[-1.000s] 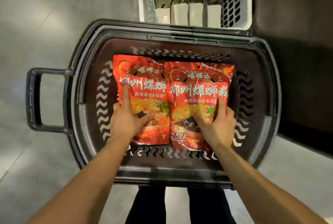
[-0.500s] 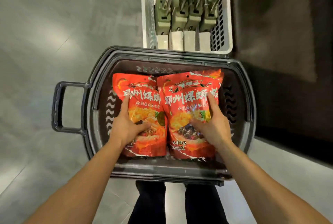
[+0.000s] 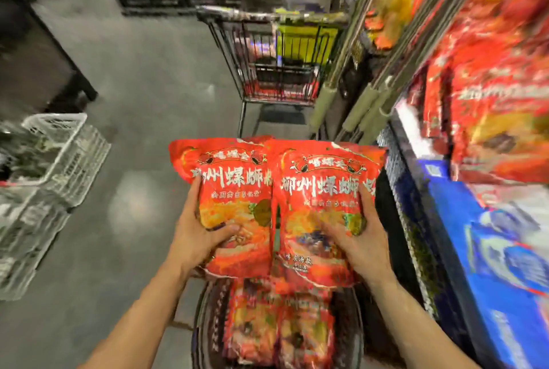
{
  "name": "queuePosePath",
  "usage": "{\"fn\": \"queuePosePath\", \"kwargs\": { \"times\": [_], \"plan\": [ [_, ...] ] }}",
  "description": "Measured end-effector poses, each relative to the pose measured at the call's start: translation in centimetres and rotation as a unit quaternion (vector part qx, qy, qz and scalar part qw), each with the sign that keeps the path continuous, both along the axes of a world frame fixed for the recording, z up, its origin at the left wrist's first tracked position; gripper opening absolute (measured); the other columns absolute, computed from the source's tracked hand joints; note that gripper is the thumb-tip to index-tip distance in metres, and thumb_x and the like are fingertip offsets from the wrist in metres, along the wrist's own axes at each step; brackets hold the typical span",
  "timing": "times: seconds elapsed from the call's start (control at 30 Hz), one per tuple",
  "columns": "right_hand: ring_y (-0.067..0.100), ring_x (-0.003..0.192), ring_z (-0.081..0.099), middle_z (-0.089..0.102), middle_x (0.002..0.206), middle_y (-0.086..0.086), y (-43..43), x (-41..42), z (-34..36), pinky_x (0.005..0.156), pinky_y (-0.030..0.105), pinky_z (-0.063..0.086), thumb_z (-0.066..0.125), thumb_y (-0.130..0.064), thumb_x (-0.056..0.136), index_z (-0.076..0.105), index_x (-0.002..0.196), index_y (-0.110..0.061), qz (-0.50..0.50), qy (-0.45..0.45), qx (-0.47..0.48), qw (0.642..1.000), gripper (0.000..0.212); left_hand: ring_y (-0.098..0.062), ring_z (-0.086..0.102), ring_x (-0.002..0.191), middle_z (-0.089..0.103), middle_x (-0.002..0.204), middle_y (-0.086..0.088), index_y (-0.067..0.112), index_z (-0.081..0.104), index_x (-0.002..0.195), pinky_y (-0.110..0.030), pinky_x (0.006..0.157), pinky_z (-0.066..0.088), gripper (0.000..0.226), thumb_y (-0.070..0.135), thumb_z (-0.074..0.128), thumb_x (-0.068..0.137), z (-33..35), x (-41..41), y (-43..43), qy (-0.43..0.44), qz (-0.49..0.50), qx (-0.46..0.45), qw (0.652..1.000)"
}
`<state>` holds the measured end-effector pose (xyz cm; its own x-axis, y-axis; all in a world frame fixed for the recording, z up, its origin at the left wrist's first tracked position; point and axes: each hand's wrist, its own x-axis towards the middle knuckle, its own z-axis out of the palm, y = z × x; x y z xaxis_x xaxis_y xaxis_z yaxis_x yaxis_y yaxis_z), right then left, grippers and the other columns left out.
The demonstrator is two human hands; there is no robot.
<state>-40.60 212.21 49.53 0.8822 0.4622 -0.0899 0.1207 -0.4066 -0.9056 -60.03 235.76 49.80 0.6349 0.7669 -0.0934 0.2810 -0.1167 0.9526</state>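
Wire cart (image 3: pixel 276 71) stands beyond the red packets (image 3: pixel 237 190), shelf (image 3: pixel 457 214) alongside.

Bright overhead light, edges motion-blurred.

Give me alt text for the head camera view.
The left hand holds the left noodle packet and the right hand holds the right noodle packet, both red, above a dark basket with more packets. A wire shopping cart stands ahead.
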Motion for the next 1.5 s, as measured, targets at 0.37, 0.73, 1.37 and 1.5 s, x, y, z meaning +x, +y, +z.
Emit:
{"fn": "queuePosePath", "kwargs": {
  "times": [0.37,0.73,1.37,1.5],
  "plan": [
    [0.003,0.13,0.044,0.042,0.149,-0.011,0.6,3.3,31.9,0.094,0.001,0.031,0.087,-0.017,0.074,0.027,0.155,-0.036,-0.02,-0.203,0.146,0.968,0.102,0.024,0.05,0.111,0.047,0.131,0.029,0.049,0.02,0.149,-0.004,0.091,0.041,0.121,0.015,0.095,0.06,29.1,5.2,2.7,-0.208,-0.036,0.138,0.968],
    [0.005,0.129,0.041,0.041,0.145,-0.014,-7.6,1.0,42.4,0.108,0.03,0.037,0.087,-0.022,0.074,0.026,0.154,-0.04,-0.134,-0.264,0.17,0.94,0.102,-0.01,0.053,0.129,0.046,0.151,0.006,0.047,0.021,0.153,-0.035,0.107,0.043,0.125,0.031,0.095,0.055,38.7,9.5,-1.8,-0.296,-0.147,0.134,0.934],
    [0.013,0.127,0.052,0.049,0.142,-0.011,-39.3,8.7,38.7,0.11,0.041,0.042,0.088,-0.023,0.073,0.027,0.153,-0.042,-0.272,-0.241,0.172,0.915,0.103,0.0,0.046,0.13,0.038,0.153,0.014,0.044,0.023,0.153,-0.021,0.107,0.04,0.117,0.022,0.093,0.061,36.2,23.9,-31.7,-0.286,-0.267,0.123,0.912],
    [0.016,0.136,0.043,0.04,0.154,-0.006,-47.8,12.7,38.7,0.113,0.042,0.038,0.087,-0.026,0.073,0.028,0.151,-0.045,-0.266,-0.256,0.15,0.917,0.1,-0.005,0.049,0.131,0.042,0.15,0.012,0.039,0.022,0.155,-0.018,0.102,0.04,0.12,0.018,0.093,0.061,35.2,27.7,-40.5,-0.291,-0.261,0.114,0.914]
  ]
}}
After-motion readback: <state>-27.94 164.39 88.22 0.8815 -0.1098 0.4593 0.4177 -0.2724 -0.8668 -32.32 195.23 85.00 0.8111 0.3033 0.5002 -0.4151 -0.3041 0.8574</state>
